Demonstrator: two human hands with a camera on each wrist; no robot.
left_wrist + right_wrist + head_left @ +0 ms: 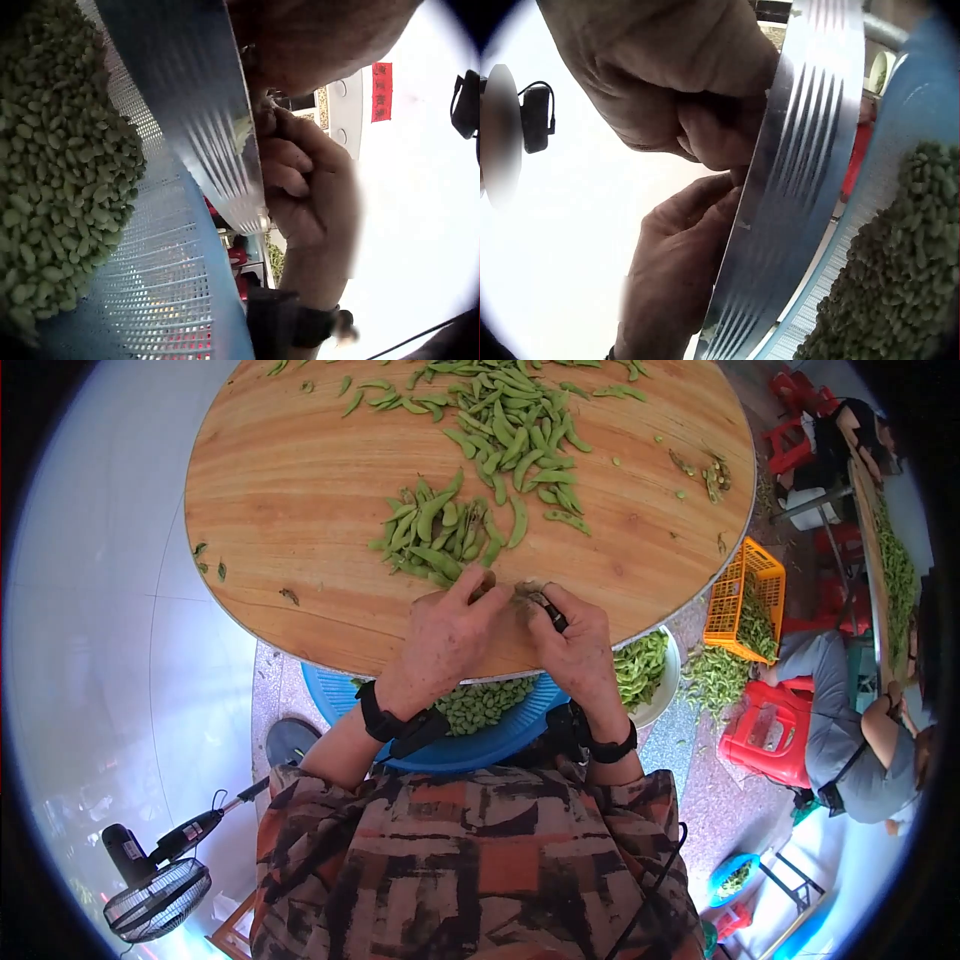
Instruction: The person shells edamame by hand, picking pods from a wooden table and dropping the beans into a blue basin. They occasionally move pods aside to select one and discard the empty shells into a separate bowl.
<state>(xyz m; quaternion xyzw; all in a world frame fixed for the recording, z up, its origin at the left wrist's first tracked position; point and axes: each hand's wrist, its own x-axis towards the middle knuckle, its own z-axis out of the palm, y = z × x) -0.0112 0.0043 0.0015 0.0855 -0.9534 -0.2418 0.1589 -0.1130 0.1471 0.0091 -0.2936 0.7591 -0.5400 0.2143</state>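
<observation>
My left hand (450, 638) is at the near edge of the round wooden table, fingers bent beside a small heap of green bean pods (432, 530). My right hand (578, 650) is just right of it, its fingers curled and a small black object (553, 617) between thumb and forefinger. Both hands' fingertips come close together over the table edge. In the left wrist view the right hand (319, 176) shows curled fingers beyond the metal rim (202, 112). In the right wrist view the left hand (676, 251) reaches up to the right one. What the left fingertips hold I cannot tell.
Below the table edge sits a blue mesh basket (325, 695) of shelled green beans (482, 705). A bowl of pods (642, 665) is to its right, then a yellow crate (735, 585) and a red stool (775, 735). A fan (160, 900) stands at lower left. Other people sit at right.
</observation>
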